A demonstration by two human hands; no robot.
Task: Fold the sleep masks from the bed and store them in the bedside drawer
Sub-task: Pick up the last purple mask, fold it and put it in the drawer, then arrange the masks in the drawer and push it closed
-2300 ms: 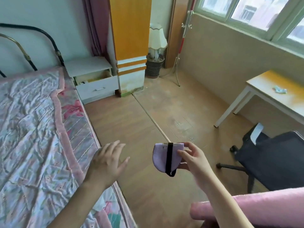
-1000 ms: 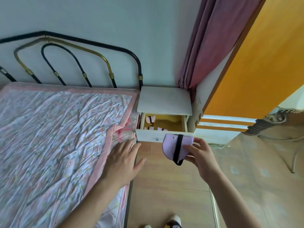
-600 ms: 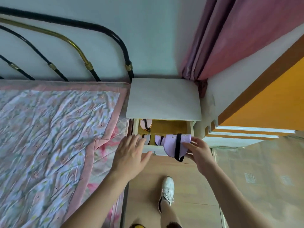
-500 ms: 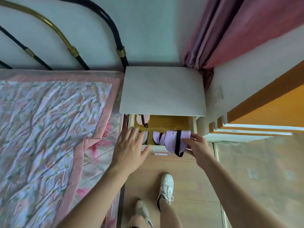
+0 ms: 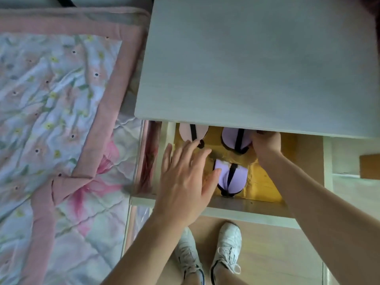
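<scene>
The bedside drawer (image 5: 246,208) stands pulled out, its yellow bottom showing. My right hand (image 5: 266,145) reaches into its back and holds a folded lilac sleep mask (image 5: 232,138) with a black strap, low against the drawer bottom. A second folded lilac mask (image 5: 236,178) lies near the drawer's front. A folded pink mask (image 5: 189,131) sits at the back left, half under the tabletop. My left hand (image 5: 185,179) hovers with fingers spread over the drawer's left part, holding nothing.
The white top of the bedside table (image 5: 257,64) overhangs the back of the drawer. The bed with its pink-edged floral quilt (image 5: 55,120) lies close on the left. My white shoes (image 5: 207,256) stand on the wooden floor below the drawer front.
I have leaned in over the drawer. My right hand carried the lilac mask from the drawer's front edge down into its back. My left hand moved over the drawer.
</scene>
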